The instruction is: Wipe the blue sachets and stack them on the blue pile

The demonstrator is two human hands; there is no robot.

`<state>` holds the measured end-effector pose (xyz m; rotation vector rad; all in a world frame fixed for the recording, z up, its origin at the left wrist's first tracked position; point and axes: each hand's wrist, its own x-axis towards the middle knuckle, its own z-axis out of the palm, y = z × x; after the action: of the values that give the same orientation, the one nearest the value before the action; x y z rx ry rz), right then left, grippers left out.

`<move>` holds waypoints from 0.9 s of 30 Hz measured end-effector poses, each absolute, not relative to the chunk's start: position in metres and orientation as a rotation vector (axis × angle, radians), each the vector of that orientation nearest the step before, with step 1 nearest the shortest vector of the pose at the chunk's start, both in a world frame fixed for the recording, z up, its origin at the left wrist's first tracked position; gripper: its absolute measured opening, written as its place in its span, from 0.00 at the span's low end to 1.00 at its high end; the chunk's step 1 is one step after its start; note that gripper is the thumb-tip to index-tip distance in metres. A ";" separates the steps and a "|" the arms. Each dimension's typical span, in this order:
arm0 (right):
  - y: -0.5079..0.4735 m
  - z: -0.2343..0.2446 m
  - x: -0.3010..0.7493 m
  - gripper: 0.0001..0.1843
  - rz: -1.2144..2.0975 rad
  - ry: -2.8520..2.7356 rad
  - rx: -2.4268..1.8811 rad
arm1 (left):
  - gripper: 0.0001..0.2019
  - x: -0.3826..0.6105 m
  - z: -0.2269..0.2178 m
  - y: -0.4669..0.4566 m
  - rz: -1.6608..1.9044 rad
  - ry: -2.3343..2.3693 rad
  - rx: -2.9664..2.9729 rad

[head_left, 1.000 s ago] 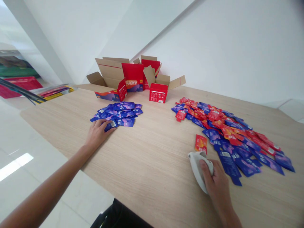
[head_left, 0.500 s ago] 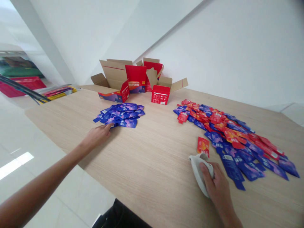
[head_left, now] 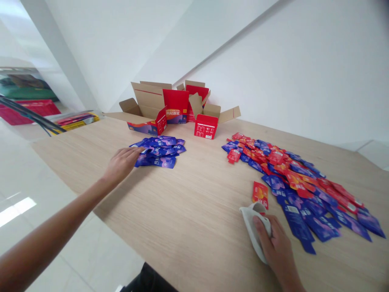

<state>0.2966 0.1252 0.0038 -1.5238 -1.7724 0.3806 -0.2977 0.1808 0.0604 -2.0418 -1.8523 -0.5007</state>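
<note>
- Landmark: we take the small red box [head_left: 206, 126], standing with its flaps spread near the back of the desk [head_left: 182, 202]; we judge that this leaves its mouth easy to reach.
- Blue packets [head_left: 161, 153]: heaped left of the small red box and nearer us, well apart from the mixed pile [head_left: 276, 158] to its right, perhaps to keep one colour separate.
- Left hand [head_left: 121, 163]: fingers extended close together, their tips over the near left edge of the blue packets; we cannot tell whether they pinch one, the thumb being hidden.
- Right hand [head_left: 276, 241]: closed, thumb uppermost, pinching a pale cloth [head_left: 249, 223] well in front of the small red box and to its right; the bunched grip probably keeps the cloth from slipping.
- Loose red packet [head_left: 260, 192]: between the small red box and the cloth, which hides its near end.
</note>
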 end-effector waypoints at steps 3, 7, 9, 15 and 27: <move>0.125 0.002 0.296 0.22 0.389 -1.791 -1.518 | 0.22 -0.286 0.083 0.228 -0.475 -1.769 -2.097; 0.126 -0.002 0.298 0.23 0.385 -1.809 -1.512 | 0.21 -0.269 0.100 0.299 -0.403 -1.734 -2.140; 0.128 -0.005 0.300 0.24 0.366 -1.822 -1.507 | 0.21 -0.266 0.101 0.330 -0.359 -1.761 -2.130; 0.134 -0.013 0.304 0.22 0.287 -1.896 -1.445 | 0.19 -0.270 0.090 0.383 -0.210 -1.984 -2.022; 0.134 -0.014 0.298 0.18 0.344 -1.947 -1.429 | 0.19 -0.270 0.090 0.376 -0.192 -2.126 -2.082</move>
<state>0.2982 0.1340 -0.0135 -1.4288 -1.9468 0.3440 -0.2705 0.3760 0.0896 -2.0823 -2.1262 -0.1917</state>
